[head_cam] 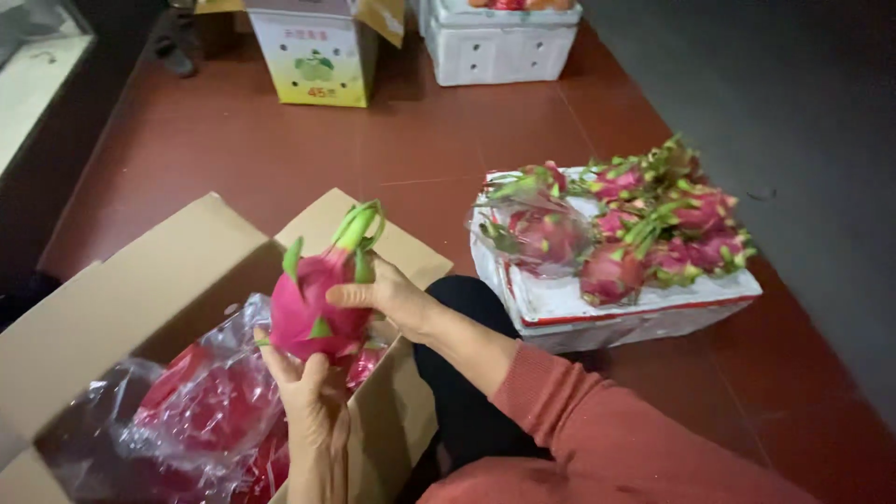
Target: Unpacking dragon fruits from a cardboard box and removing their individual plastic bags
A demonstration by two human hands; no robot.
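A pink dragon fruit (317, 299) with green scales is held over an open cardboard box (140, 280). My left hand (303, 392) cups it from below. My right hand (392, 299) grips its right side, thumb across the skin. Inside the box lies crinkled clear plastic (205, 401) over more red fruit. To the right, a white foam box (635, 313) holds several dragon fruits (653, 233); one at its left end sits in a clear plastic bag (537, 233).
The floor is red-brown tile (280, 149). A white and yellow carton with a green fruit picture (313, 56) and another white foam crate (499, 42) stand at the back. A grey surface (793, 140) runs along the right.
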